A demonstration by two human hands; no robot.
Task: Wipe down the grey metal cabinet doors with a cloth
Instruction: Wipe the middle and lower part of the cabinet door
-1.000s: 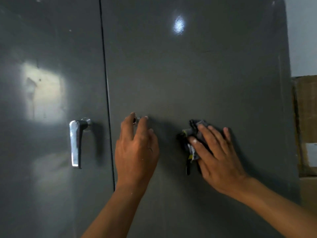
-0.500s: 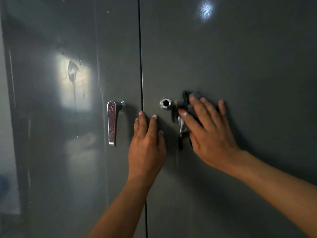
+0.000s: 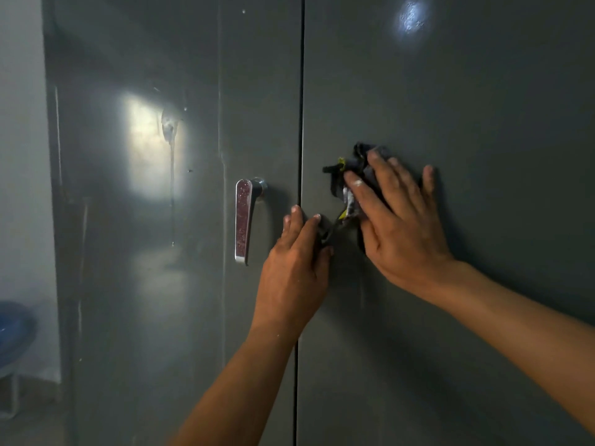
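Two grey metal cabinet doors fill the view, the left door [image 3: 154,300] and the right door [image 3: 483,107], with a dark seam [image 3: 301,91] between them. My right hand [image 3: 402,226] presses a crumpled dark cloth [image 3: 349,170] flat against the right door, close to the seam. Its fingers are spread and straight. My left hand [image 3: 294,265] rests flat over the seam just below the cloth, fingertips up, next to a hanging end of the cloth. A chrome lever handle [image 3: 244,220] hangs on the left door, left of that hand.
A pale wall [image 3: 19,156] runs along the cabinet's left edge. A blue round object [image 3: 13,329] sits low at the far left. Light patches reflect off both doors.
My right hand has slid the cloth left, over the round lock, which is now hidden. The view has shifted left, showing more of the left door. My left hand stays by the seam.
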